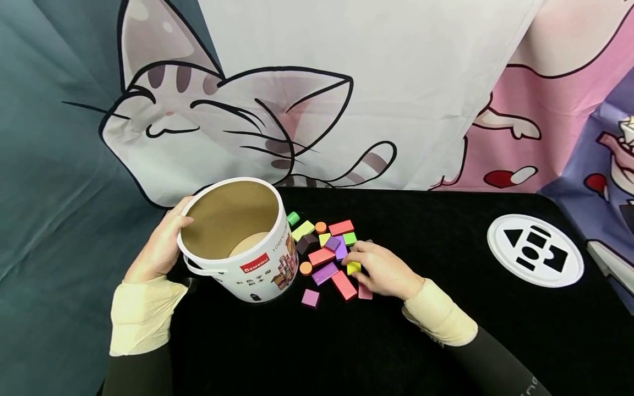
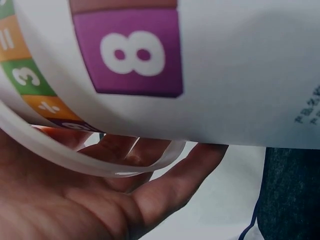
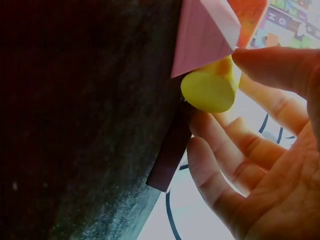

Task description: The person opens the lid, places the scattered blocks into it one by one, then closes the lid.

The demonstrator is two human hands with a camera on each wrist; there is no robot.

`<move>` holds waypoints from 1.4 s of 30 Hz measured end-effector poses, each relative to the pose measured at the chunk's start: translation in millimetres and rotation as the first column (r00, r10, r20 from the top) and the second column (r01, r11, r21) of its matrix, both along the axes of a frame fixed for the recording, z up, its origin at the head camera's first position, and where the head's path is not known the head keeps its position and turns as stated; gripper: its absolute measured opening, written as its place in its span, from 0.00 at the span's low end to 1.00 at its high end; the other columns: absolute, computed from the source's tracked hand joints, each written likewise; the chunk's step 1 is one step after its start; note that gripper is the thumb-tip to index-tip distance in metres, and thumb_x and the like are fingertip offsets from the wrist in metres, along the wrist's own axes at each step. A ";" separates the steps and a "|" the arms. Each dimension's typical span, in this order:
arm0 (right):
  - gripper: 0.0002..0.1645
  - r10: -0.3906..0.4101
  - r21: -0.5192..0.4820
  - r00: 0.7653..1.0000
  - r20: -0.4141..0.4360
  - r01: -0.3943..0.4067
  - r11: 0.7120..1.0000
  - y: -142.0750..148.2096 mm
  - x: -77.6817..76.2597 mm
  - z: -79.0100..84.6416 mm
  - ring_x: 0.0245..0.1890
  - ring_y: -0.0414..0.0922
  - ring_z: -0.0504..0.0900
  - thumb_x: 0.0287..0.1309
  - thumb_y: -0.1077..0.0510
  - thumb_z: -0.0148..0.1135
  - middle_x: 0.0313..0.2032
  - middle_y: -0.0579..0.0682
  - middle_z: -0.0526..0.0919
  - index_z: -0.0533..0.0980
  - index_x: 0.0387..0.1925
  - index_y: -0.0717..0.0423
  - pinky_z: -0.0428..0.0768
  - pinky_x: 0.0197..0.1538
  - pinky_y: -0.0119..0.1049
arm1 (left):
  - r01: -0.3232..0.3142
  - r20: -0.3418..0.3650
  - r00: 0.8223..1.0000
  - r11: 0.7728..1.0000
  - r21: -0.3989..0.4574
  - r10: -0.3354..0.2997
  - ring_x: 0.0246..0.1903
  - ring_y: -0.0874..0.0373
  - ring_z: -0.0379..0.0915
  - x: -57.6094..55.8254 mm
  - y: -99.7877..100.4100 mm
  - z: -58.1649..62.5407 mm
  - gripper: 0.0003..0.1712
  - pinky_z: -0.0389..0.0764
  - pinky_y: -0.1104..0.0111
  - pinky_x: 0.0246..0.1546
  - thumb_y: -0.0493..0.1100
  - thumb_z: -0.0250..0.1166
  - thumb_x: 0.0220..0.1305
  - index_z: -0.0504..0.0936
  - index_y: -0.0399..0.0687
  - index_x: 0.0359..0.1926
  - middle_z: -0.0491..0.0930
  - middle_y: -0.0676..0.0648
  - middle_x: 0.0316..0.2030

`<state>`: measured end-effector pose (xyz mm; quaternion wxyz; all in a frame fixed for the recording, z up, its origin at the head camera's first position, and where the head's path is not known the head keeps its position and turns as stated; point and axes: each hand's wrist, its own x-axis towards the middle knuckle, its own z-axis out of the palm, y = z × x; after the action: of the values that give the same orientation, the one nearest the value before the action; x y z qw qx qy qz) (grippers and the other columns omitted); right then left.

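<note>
Grips bucket (image 1: pixel 267 258) in curled left hand (image 1: pixel 157 245), yellow block (image 1: pixel 353 268) in partly curled right hand (image 1: pixel 386 270), risking a drop through loose pinching.

bucket (image 1: pixel 262 278): wht, red logo (image 1: pixel 254 263) | cyl (image 3: pixel 208 91): yel | tbl (image 1: pixel 322 346): blk
</note>
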<state>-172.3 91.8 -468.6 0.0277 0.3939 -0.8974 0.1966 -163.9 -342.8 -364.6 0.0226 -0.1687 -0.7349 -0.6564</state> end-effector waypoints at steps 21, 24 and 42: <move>0.13 -0.005 -0.047 1.000 -0.031 0.004 0.999 2.6 -0.2 -7.0 0.45 0.38 0.79 0.51 0.57 0.70 0.39 0.39 0.82 0.86 0.42 0.47 0.77 0.49 0.42 | -0.007 -0.020 1.000 1.000 -0.028 0.006 0.51 0.52 0.69 0.2 0.1 -1.4 0.30 0.68 0.68 0.52 0.27 0.38 0.61 0.69 0.32 0.64 0.76 0.44 0.55; 0.14 -0.011 -0.042 1.000 -0.029 0.009 0.999 2.3 -0.9 -6.6 0.45 0.39 0.80 0.52 0.56 0.70 0.40 0.40 0.82 0.86 0.42 0.47 0.77 0.50 0.42 | -0.007 -0.023 1.000 1.000 -0.021 0.006 0.51 0.52 0.70 -0.3 0.3 -0.3 0.30 0.68 0.67 0.51 0.27 0.38 0.61 0.69 0.31 0.64 0.76 0.43 0.55; 0.13 -0.002 -0.037 1.000 -0.004 0.002 0.999 1.9 -3.0 -5.2 0.47 0.41 0.79 0.53 0.55 0.69 0.40 0.40 0.82 0.86 0.43 0.48 0.76 0.52 0.44 | -0.006 -0.025 1.000 1.000 -0.016 0.006 0.51 0.53 0.70 0.8 -0.8 -1.0 0.29 0.68 0.68 0.51 0.27 0.38 0.62 0.70 0.32 0.63 0.76 0.44 0.54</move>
<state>-175.2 93.7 -473.7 0.0371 0.3930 -0.8939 0.2123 -163.1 -343.6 -365.6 0.0323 -0.1748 -0.7403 -0.6483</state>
